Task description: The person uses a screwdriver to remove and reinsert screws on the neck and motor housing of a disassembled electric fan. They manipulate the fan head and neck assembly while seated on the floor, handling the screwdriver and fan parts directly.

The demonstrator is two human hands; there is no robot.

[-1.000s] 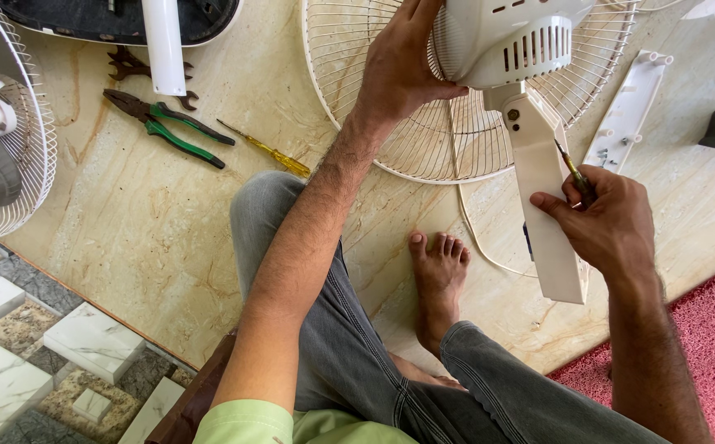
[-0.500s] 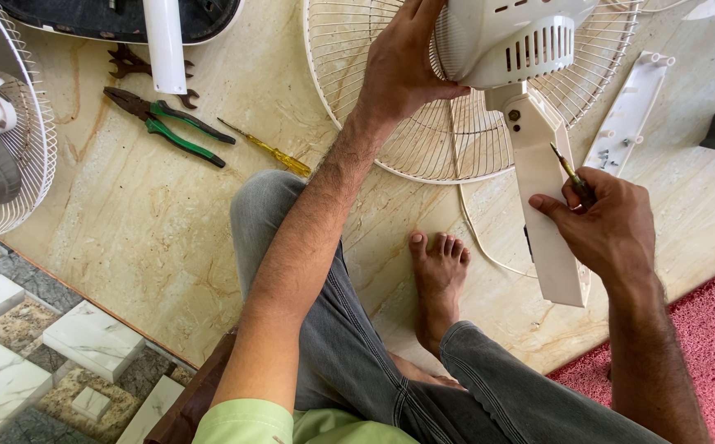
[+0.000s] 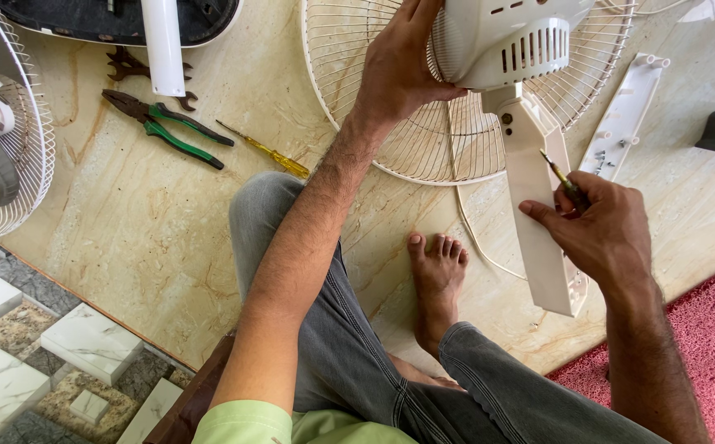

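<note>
The left hand [image 3: 399,70] is clenched around the rear of the fan's white motor housing [image 3: 506,41], fingers curled over its rounded side, holding it up above the floor [image 3: 152,238]. The right hand [image 3: 600,226] is pinched shut on a small screwdriver [image 3: 561,177], whose tip points up toward the fan's flat white neck [image 3: 538,214]; the thumb rests against the neck's edge. The fan sits between the two hands, its wire grille [image 3: 390,148] spread behind the housing and just above the person's bare foot [image 3: 438,279]. The housing looks like hard moulded plastic, stiff and smooth, probably top-heavy from the motor inside, so the broad wrap around its body seems the safest hold. The neck is rigid too and offers a flat side to brace against. The grille is thin wire, light and springy, likely to bend if it bore the weight, so it is a poor place to grip. On the floor well to the left lie green-handled pliers [image 3: 168,127], a yellow-handled screwdriver [image 3: 267,152] and a spanner [image 3: 131,66]; a loose white cover strip [image 3: 629,111] lies to the right, beside a red rug [image 3: 703,329].
</note>
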